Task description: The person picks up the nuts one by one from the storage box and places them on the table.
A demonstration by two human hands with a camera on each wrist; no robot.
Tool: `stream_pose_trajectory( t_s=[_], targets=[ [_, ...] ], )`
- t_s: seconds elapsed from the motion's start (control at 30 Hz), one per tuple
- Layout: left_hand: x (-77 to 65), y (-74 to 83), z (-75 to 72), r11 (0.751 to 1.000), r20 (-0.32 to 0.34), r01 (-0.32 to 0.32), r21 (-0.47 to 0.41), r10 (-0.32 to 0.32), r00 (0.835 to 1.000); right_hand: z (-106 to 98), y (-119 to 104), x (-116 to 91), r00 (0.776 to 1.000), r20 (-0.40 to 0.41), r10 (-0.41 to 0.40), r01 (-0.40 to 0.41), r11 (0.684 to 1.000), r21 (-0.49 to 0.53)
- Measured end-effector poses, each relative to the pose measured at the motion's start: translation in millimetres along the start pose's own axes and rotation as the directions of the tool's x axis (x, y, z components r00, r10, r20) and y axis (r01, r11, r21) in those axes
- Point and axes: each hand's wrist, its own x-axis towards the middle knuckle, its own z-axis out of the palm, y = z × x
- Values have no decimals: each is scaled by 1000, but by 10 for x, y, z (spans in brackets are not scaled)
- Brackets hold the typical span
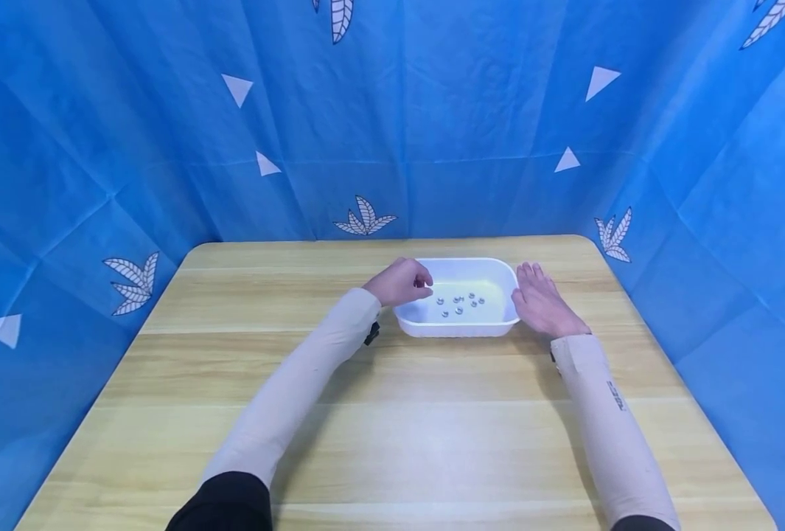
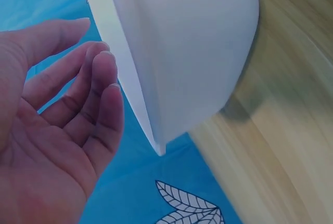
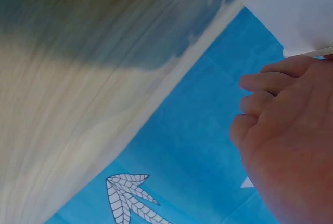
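Observation:
A white plastic basin (image 1: 458, 330) stands toward the far side of the table. Several small shiny round pieces (image 1: 459, 310) lie scattered on its floor; their exact kind is too small to make out. Over the basin's left rim is my left hand (image 1: 402, 282), its fingers (image 2: 106, 112) loosely bent and a gap between thumb and fingertips. Nothing shows in that hand. On the opposite side, my right hand (image 1: 543, 301) rests against the right rim, thumb at the edge and fingers extended along the outside. The right wrist view shows its palm beside the basin wall (image 3: 291, 13).
The wood-grain table (image 1: 392, 428) has rounded far corners. Behind it and along both sides hangs a blue curtain (image 1: 392, 110) printed with white triangles and leaves. Both forearms, in light sleeves (image 1: 299, 383), reach across the tabletop.

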Motion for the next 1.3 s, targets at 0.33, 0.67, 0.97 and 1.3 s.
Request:
stream_pose_trajectory(
  t_s=[0.33, 0.67, 0.97, 1.3],
  targets=[
    [134, 100, 95, 990, 50, -31, 135, 24, 998, -10, 6, -4, 1000, 6, 6, -6, 1000, 13],
    [263, 147, 182, 976, 97, 29, 215, -51, 994, -9, 25, 12, 1000, 5, -2, 2, 1000, -8],
    [298, 269, 239, 942, 115, 45, 332, -88, 989, -25, 22, 10, 1000, 2, -3, 3, 1000, -10],
    [421, 262, 361, 906, 111, 83, 414, -141, 984, -19, 29, 13, 1000, 6, 7, -7, 1000, -8]
  ],
)
